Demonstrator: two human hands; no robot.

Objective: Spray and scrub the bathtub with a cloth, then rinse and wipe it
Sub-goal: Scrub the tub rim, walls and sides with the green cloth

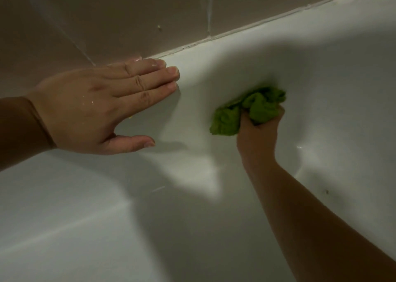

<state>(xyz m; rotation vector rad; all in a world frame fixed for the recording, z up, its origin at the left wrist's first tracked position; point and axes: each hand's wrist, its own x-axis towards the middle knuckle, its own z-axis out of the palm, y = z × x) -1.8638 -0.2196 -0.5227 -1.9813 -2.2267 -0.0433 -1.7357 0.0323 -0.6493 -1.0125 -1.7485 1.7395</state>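
Green cloth (246, 112): bunched in the right hand (259, 129), pressed against the far inner wall of the white bathtub (321, 84). Left hand (94, 105): fingers straight, flat on the rim beside it, holding nothing. Unwiped wall lies rightward, nearer the right hand.

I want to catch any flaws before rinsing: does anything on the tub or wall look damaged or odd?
A small dark speck sits on the white bathtub wall beside the right forearm, and a pale fleck marks the beige tile. The sealant line looks uneven. Whether these are dirt or chips cannot be told.
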